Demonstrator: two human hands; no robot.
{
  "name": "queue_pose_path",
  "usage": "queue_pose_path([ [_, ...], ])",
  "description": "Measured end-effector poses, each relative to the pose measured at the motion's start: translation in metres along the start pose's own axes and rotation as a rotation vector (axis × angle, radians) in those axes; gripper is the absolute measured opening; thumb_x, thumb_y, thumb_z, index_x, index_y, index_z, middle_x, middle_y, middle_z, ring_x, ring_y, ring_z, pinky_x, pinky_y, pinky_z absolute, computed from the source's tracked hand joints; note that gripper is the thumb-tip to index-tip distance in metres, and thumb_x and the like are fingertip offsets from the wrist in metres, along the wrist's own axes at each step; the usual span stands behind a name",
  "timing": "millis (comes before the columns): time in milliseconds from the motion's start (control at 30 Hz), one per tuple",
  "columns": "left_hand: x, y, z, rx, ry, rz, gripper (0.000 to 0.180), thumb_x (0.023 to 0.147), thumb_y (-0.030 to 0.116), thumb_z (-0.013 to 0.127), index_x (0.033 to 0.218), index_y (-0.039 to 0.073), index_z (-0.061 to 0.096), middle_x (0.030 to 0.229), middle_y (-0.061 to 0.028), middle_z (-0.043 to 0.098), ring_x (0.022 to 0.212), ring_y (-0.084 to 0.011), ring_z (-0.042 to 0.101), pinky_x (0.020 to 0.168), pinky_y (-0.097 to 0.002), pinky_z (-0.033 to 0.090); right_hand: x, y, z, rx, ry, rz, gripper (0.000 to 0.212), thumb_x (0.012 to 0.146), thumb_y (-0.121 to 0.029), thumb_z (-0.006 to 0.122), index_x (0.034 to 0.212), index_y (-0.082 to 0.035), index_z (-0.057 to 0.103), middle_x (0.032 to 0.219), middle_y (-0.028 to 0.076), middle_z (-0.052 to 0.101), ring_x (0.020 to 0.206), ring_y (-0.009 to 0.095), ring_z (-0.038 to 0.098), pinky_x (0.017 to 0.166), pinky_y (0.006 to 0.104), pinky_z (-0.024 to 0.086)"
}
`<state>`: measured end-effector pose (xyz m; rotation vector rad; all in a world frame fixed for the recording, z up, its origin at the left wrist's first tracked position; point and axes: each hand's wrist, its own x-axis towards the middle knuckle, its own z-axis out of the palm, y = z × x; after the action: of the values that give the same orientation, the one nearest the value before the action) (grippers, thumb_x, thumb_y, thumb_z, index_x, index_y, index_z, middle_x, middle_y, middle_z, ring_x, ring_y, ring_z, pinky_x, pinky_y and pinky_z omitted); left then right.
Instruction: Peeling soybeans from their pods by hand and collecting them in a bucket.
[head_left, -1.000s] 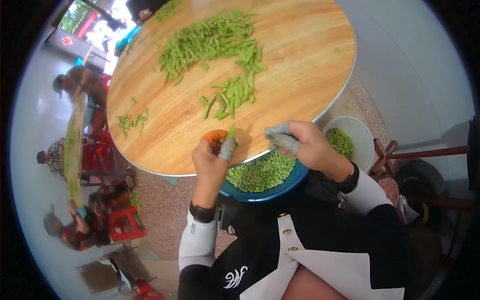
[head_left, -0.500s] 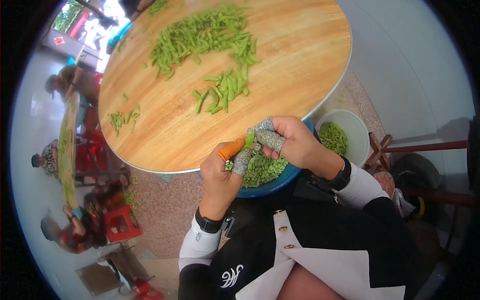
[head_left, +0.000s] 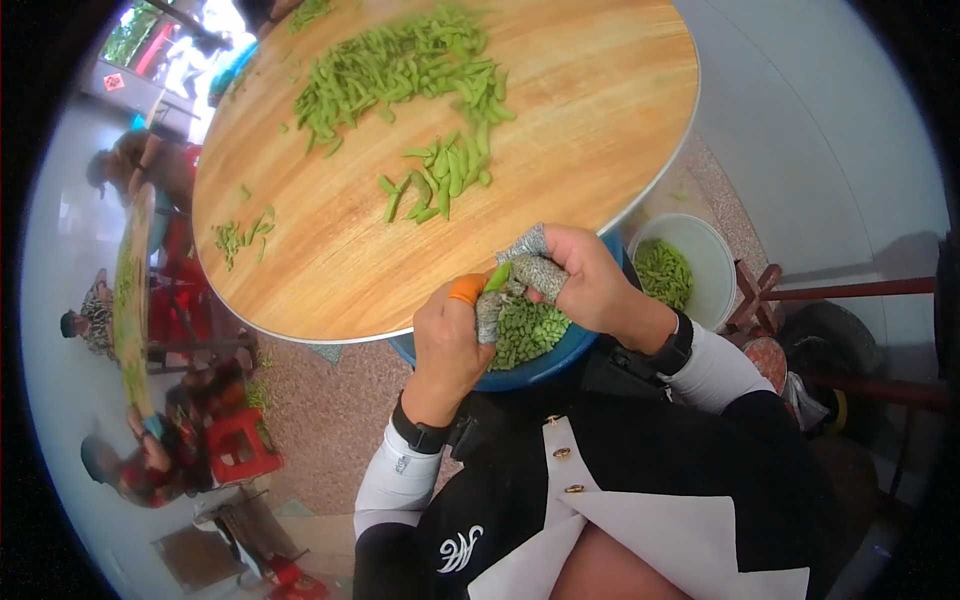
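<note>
I see the left hand point(head_left: 452, 338) and right hand point(head_left: 597, 286) together, pinching a green pod point(head_left: 498, 276) over the blue basin point(head_left: 540, 374), and judge it light, pliant, best gripped near its tips.

This is a plain shared workroom around me: green pods point(head_left: 385, 80) heaped on a round bench point(head_left: 590, 120), a blue basin point(head_left: 545, 374) of shelled beans point(head_left: 528, 338) by its edge, people point(head_left: 135, 472) seated along another, longer bench point(head_left: 145, 200) over there, red stools point(head_left: 240, 445), pale walls point(head_left: 800, 120) and a speckled floor point(head_left: 320, 420).
</note>
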<state>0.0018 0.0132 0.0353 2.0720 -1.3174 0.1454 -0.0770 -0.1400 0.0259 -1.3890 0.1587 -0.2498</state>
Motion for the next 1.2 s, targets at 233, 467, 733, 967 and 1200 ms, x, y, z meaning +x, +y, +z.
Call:
queue_pose_path([
  [233, -0.008, -0.005, 0.013, -1.718, -0.214, -0.651, 0.021, 0.089, 0.025, 0.047, 0.083, 0.005, 0.046, 0.056, 0.0001, 0.037, 0.049, -0.0101, 0.035, 0.046, -0.0231, 0.029, -0.003, -0.002, -0.002, 0.139, -0.121, -0.024, 0.009, 0.085, -0.006, 0.052, 0.091, 0.000, 0.055, 0.075, 0.000, 0.057, 0.064, 0.005, 0.050, 0.059, 0.0200, 0.043],
  [467, -0.004, -0.008, 0.010, -1.104, -0.143, -0.493, 0.016, 0.087, 0.020, 0.050, 0.087, 0.004, 0.047, 0.057, 0.0014, 0.042, 0.048, -0.0094, 0.037, 0.046, -0.0222, 0.032, -0.001, -0.001, -0.007, 0.160, -0.093, 0.145, 0.015, 0.087, -0.016, 0.051, 0.096, -0.005, 0.057, 0.073, -0.003, 0.056, 0.059, 0.003, 0.048, 0.051, 0.0153, 0.038],
  [733, -0.001, -0.004, 0.010, -0.164, 0.013, -0.063, 0.026, 0.065, -0.003, 0.057, 0.090, 0.002, 0.051, 0.065, -0.0176, 0.053, 0.059, -0.0366, 0.053, 0.052, -0.0361, 0.042, 0.000, -0.003, -0.001, 0.166, -0.103, 0.288, 0.015, 0.088, -0.017, 0.050, 0.092, -0.005, 0.057, 0.069, -0.004, 0.052, 0.058, 0.003, 0.046, 0.049, 0.0159, 0.036],
  [967, -0.017, -0.013, 0.030, -0.574, 0.149, -0.187, 0.012, 0.079, 0.008, 0.053, 0.089, 0.001, 0.050, 0.064, -0.0072, 0.051, 0.053, -0.0197, 0.050, 0.049, -0.0279, 0.039, 0.002, 0.005, 0.010, 0.129, -0.129, -0.042, 0.008, 0.087, -0.009, 0.049, 0.087, -0.003, 0.055, 0.075, -0.001, 0.055, 0.064, 0.003, 0.047, 0.058, 0.0176, 0.040],
  [1200, -0.012, -0.008, 0.027, -1.270, 0.061, -0.604, 0.012, 0.087, 0.015, 0.049, 0.082, 0.004, 0.047, 0.063, 0.0027, 0.044, 0.054, -0.0055, 0.040, 0.048, -0.0199, 0.033, 0.005, 0.017, 0.006, -0.252, -0.029, -0.360, 0.007, 0.086, -0.007, 0.049, 0.088, -0.002, 0.055, 0.078, 0.000, 0.056, 0.064, 0.003, 0.048, 0.059, 0.0176, 0.040],
])
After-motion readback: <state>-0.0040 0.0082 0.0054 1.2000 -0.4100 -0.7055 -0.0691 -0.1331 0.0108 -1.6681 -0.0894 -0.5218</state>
